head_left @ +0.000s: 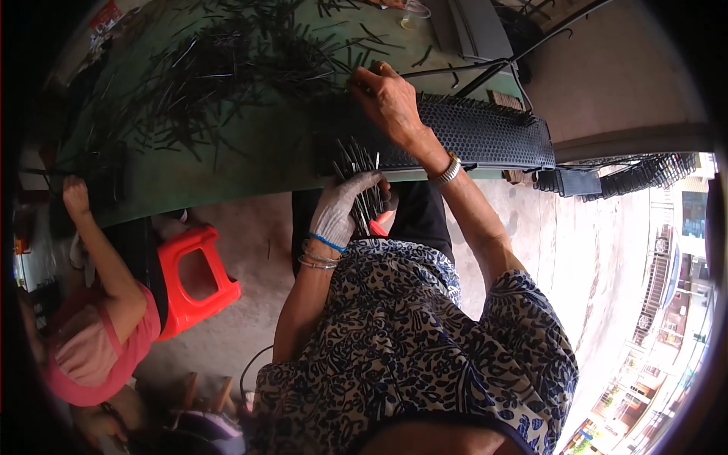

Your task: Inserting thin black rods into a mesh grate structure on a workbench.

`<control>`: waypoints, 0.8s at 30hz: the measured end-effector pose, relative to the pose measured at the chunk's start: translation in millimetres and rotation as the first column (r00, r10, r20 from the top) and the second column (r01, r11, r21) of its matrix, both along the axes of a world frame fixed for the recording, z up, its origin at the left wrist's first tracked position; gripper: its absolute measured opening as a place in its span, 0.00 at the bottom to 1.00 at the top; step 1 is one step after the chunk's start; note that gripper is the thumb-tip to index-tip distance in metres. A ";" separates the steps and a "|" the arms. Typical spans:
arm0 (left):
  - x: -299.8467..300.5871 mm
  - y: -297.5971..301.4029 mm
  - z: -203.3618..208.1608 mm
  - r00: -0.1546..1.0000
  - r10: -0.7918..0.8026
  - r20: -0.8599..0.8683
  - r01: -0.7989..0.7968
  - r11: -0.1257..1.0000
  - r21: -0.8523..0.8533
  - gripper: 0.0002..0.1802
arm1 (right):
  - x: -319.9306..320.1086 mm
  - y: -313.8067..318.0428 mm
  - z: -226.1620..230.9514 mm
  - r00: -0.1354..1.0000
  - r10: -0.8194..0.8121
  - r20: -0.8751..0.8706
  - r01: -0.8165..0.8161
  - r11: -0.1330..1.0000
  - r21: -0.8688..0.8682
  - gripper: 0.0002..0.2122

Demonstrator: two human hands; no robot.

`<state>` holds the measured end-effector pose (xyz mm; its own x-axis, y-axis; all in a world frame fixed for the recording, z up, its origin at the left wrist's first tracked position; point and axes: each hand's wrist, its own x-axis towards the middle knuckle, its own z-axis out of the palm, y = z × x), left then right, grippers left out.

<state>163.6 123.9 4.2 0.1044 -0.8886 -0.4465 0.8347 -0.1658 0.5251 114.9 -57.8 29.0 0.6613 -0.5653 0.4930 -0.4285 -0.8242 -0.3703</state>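
My left hand [341,205], in a white knit glove with a blue cuff edge, is closed around a bundle of thin dark strips [365,199] at the table's near edge. The strips stick out above and below the glove. Bare and wearing a wristwatch, my right hand [387,95] is raised over the left part of a long black perforated rack [485,135]. Its fingers are bent and pinched together; what they hold, if anything, is too small to make out. Short dark pieces stand in a row along the rack's far edge.
Loose dark strips [205,76] lie heaped across the green table [250,171]. A co-worker's arm [106,243] reaches to the table at the left, beside a red plastic stool [171,303]. Dark metal bars [485,72] stand at the back right. Another black rack [644,178] extends beyond on the right.
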 end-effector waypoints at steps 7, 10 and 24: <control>-6.9 -3.2 3.4 0.933 0.075 0.353 -0.057 0.997 -0.059 0.08 | -19.6 -4.5 1.6 0.996 0.083 0.042 -0.092 0.939 0.330 0.11; -4.1 -3.0 8.6 0.963 -0.003 0.270 0.006 1.000 -0.008 0.07 | -45.2 8.8 25.2 0.973 0.226 0.056 -0.198 0.676 0.710 0.13; -11.1 -10.0 -0.4 0.925 0.051 0.376 -0.047 0.999 -0.019 0.08 | -56.4 23.5 29.2 0.970 0.241 -0.041 -0.149 0.718 0.680 0.09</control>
